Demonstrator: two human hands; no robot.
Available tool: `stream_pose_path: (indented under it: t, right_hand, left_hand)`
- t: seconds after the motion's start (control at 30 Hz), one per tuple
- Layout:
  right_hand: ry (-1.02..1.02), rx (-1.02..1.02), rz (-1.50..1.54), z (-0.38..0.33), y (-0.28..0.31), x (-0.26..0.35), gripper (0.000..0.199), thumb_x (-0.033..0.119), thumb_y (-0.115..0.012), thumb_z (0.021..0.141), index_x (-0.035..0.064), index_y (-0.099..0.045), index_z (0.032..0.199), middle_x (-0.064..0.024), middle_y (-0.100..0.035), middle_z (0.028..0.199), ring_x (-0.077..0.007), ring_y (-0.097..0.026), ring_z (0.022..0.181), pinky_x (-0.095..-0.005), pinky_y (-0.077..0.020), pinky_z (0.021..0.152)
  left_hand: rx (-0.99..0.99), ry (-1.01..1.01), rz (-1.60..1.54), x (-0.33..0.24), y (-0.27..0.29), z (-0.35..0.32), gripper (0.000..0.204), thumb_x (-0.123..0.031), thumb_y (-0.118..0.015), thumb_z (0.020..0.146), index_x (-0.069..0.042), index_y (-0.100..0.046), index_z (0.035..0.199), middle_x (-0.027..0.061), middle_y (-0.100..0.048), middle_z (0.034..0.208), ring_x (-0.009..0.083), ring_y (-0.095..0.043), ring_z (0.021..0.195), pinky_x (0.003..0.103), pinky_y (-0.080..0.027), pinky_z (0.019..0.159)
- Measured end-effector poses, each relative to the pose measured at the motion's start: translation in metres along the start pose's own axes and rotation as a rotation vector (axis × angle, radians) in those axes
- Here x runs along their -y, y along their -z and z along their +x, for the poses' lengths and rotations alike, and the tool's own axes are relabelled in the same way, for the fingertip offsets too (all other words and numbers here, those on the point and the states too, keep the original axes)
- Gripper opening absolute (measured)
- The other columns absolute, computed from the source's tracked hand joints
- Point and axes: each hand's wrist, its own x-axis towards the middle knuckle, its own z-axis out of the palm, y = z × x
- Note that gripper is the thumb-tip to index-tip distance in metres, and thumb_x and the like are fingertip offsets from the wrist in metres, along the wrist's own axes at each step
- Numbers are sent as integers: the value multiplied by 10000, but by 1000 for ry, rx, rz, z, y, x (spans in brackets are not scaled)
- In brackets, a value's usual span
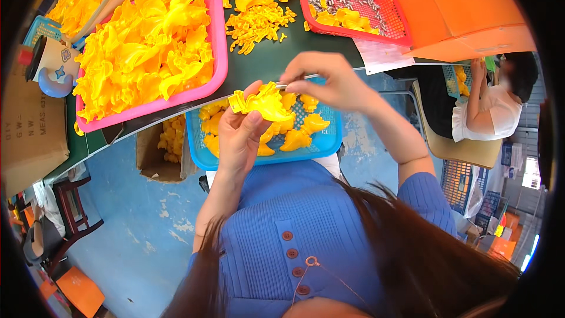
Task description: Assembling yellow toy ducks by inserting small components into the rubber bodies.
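My left hand (238,132) is closed on a yellow molded plastic part (262,103), holding it above a blue basket (265,162). Close beside it, my right hand (329,82) pinches a thin silver metal rod (282,85), whose near end meets the edge of the plastic part. Fingers hide most of the rod, so I cannot tell whether it sits inside the part. Below both hands, the blue basket at my lap holds several similar yellow parts (297,135).
A pink tray (219,53) heaped with yellow pieces stands on the green table at left. Small yellow bits (259,26) lie beside it. A red basket (400,32) holds silver pins and yellow parts. An orange box (465,9) is at right; another person (494,106) sits beyond.
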Motion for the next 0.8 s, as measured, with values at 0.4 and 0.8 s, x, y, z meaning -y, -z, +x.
stream_pose_path:
  t: [0.4, 0.8]
  right_hand:
    - [-689, -208, -713, 2, 144, -149, 362, 344, -709, 740, -10, -640, 764, -119, -617, 669, -175, -618, 655, -292, -474, 578]
    - [-659, -133, -349, -8, 159, -121, 195, 218, -654, 786, 28, -612, 798, -42, -603, 755, -107, -544, 725, -260, -431, 677]
  left_hand:
    - [-28, -42, 56, -3, 10, -5, 448, -99, -558, 872, 51, -407, 1266, 140, -470, 1281, 182, -550, 1083, 292, -464, 928]
    - [-31, -15, 78, -2, 9, -6, 438, -89, -558, 869, 32, -415, 1264, 129, -462, 1287, 182, -554, 1074, 287, -485, 905]
